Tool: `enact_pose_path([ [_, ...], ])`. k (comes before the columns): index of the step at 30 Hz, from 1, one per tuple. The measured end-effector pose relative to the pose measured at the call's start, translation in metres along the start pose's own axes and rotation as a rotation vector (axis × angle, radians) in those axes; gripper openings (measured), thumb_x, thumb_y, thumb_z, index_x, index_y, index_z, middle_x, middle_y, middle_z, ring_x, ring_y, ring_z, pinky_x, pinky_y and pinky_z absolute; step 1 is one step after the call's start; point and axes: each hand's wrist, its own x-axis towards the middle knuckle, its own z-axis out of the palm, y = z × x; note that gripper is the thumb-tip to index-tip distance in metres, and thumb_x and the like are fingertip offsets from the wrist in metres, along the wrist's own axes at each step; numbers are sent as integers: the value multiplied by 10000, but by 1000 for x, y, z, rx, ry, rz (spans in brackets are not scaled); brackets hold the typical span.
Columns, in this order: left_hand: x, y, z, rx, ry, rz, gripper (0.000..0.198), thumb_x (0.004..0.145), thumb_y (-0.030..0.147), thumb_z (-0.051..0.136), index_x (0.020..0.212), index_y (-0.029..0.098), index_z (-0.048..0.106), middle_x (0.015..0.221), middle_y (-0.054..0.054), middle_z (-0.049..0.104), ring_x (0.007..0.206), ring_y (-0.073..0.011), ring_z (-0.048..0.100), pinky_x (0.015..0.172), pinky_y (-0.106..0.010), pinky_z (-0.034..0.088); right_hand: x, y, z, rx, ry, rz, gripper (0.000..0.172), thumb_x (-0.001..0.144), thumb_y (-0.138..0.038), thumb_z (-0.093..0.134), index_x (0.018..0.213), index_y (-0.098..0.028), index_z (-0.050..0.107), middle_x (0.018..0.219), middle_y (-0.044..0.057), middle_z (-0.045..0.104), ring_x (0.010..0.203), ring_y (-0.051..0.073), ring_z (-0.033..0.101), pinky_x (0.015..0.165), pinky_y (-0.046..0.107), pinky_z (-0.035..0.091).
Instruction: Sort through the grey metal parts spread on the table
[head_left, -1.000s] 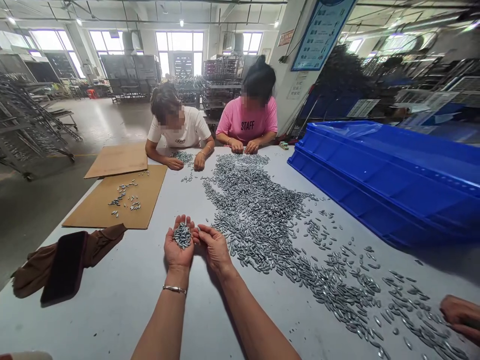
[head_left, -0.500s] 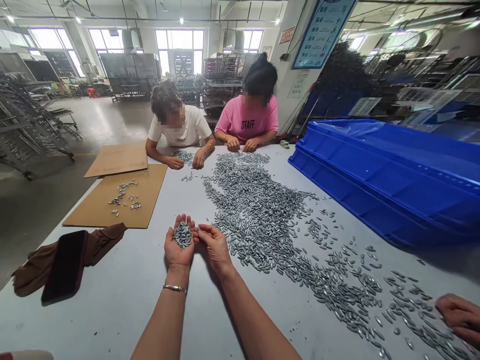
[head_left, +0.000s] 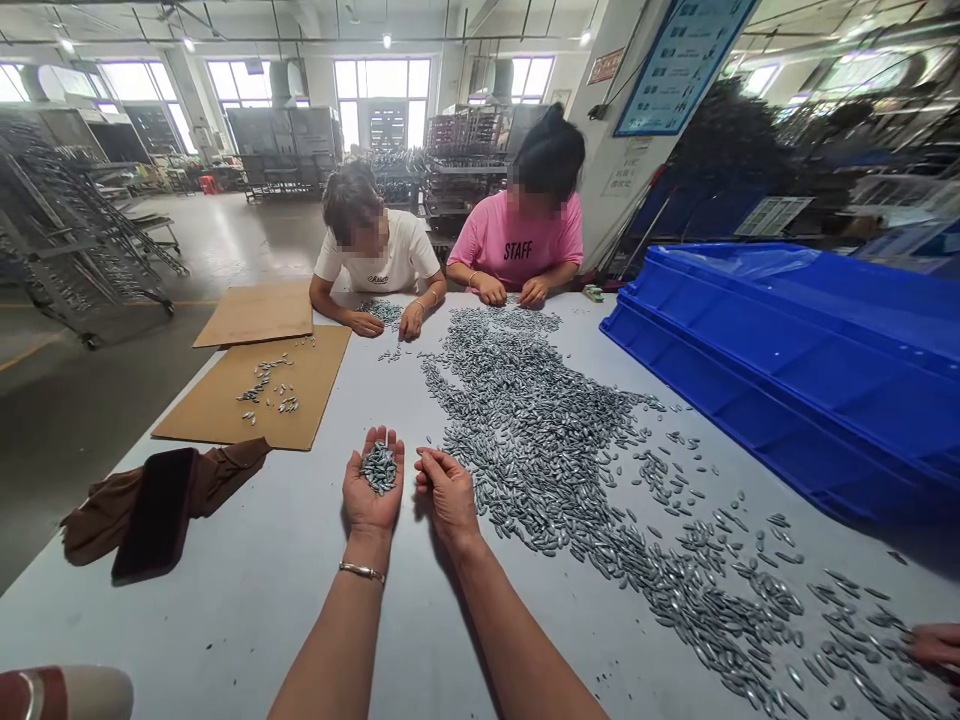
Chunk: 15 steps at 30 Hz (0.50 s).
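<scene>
My left hand (head_left: 373, 490) is palm up with its fingers stretched forward. It cups a small heap of silver-grey, spindle-shaped metal pieces (head_left: 379, 468). To its right, a small gap away, is my right hand (head_left: 448, 492), with thumb and forefinger pinched together; anything between the tips is too small to make out. Beside and beyond my right hand, a broad pile of the same metal pieces (head_left: 536, 440) spreads over the white table (head_left: 247, 620), trailing toward the lower right.
Cardboard sheets (head_left: 319, 395) with several loose pieces lie at left, near a phone (head_left: 156, 515) on brown cloth (head_left: 97, 510). Blue bins (head_left: 757, 340) stand at right. Two people (head_left: 379, 250) work opposite; another person's hand (head_left: 937, 645) shows at the right edge. A cup-like object (head_left: 90, 692) stands lower left.
My right hand has drawn away from my left fingertips, leaving a gap. The whole view has shifted, so things appear further right. The other person's hand at right now shows less.
</scene>
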Motion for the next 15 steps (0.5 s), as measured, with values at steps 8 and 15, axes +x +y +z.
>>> enact_pose_path([
  [8,3,2,-7,-53,21,-4,332,929,248,443,1165,142,651,1209,-139,665,1191,-256,598,962,-430,519,-3,1,0,-37,44,-60,329,662,-367,803,910,-174,703,804,36,712,687,131,662,610,248,557],
  [15,9,-1,-18,-47,82,-2,254,886,237,495,948,133,718,931,-110,724,835,-186,701,763,-304,565,7,-12,58,-427,-259,-189,232,706,-347,726,848,-164,727,695,32,706,584,139,624,493,230,504],
])
